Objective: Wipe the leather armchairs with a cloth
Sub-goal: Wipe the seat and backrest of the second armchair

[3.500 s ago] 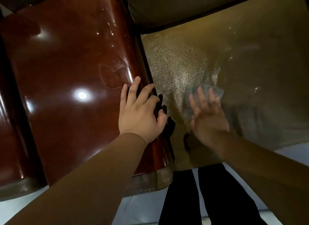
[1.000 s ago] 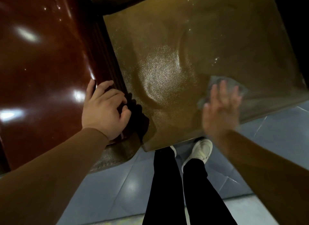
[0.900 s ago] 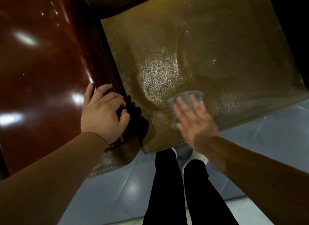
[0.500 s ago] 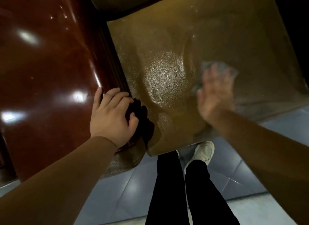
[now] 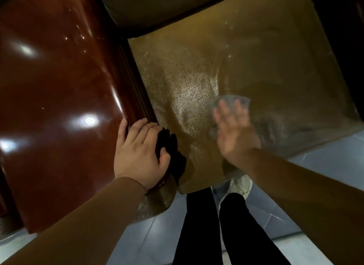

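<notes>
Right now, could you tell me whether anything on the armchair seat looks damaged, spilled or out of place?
Nothing stands out: the right hand presses the cloth flat on the intact seat cushion.

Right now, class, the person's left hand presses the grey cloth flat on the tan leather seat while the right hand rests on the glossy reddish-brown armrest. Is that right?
Not quite: the hands are swapped. The head view shows the right hand pressing the grey cloth on the tan leather seat, and the left hand resting on the glossy reddish-brown armrest.
</notes>
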A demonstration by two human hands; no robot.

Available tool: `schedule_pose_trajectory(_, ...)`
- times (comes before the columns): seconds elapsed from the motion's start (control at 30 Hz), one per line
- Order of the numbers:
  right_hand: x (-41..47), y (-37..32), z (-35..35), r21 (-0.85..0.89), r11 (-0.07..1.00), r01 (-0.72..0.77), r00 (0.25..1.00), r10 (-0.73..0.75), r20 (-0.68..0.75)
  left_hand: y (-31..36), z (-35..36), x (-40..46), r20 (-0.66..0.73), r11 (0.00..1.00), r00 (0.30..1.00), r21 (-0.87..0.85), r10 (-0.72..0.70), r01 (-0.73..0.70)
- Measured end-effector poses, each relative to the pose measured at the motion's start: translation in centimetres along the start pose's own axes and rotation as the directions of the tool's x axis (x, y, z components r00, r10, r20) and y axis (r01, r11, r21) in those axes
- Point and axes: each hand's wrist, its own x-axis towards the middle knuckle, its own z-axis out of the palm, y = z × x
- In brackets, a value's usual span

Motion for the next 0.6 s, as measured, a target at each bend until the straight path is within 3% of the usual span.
schedule_pose_trajectory(0.1, -1.5, 2.5, 0.3, -0.036, 0.930, 0.367, 0.930, -0.367, 0.012, 0.1, 0.0, 0.1, 0.008, 1.000, 1.000, -0.004, -0.007, 0.007)
schedule_pose_trajectory(0.17, -1.0, 6.8, -0.3, -0.121, 0.911, 0.394, 0.919, -0.393, 0.035, 0.1, -0.1, 0.2, 0.017, 1.000, 1.000, 0.004, -0.009, 0.009)
schedule_pose_trajectory(0.2, -0.5, 8.7, -0.8, -0.134, 0.948, 0.288, 0.957, -0.288, 0.021, 0.1, -0.1, 0.3, 0.019, 1.000, 1.000, 0.004, -0.001, 0.001)
schedule_pose_trajectory(0.27, 0.1, 11.4, -1.9, -0.013, 0.997, -0.071, 0.996, 0.071, -0.045, 0.0, 0.0, 0.4, 0.025, 1.000, 1.000, 0.007, 0.009, -0.009)
schedule_pose_trajectory(0.33, 0.4, 10.3, -2.5, 0.140, 0.919, -0.370, 0.925, 0.378, -0.036, -0.3, -0.2, 0.6, 0.040, 1.000, 0.999, 0.017, -0.008, 0.007)
schedule_pose_trajectory(0.4, -0.2, 6.9, -2.1, 0.121, 0.868, -0.481, 0.873, 0.487, -0.019, -0.1, -0.2, 0.7, 0.078, 0.999, 0.997, 0.032, -0.012, 0.010)
schedule_pose_trajectory(0.43, -1.1, 5.2, -1.7, 0.105, 0.893, -0.437, 0.897, 0.441, -0.026, 0.1, -0.2, 0.7, 0.096, 0.999, 0.995, 0.047, -0.014, 0.010)
schedule_pose_trajectory(0.5, -3.3, 3.1, -0.5, 0.089, 0.983, -0.158, 0.987, 0.159, -0.008, 0.3, -0.6, 0.7, 0.134, 0.992, 0.990, 0.118, -0.053, 0.037)
schedule_pose_trajectory(0.57, -6.3, 4.4, 1.2, 0.046, 0.995, 0.091, 0.996, -0.090, -0.021, 1.1, -1.0, 1.1, 0.205, 0.985, 0.973, 0.156, -0.107, 0.076)
schedule_pose_trajectory(0.6, -7.7, 6.1, 1.6, 0.041, 0.992, 0.122, 0.992, -0.120, -0.044, 1.9, -1.2, 1.6, 0.237, 0.985, 0.962, 0.135, -0.139, 0.109)
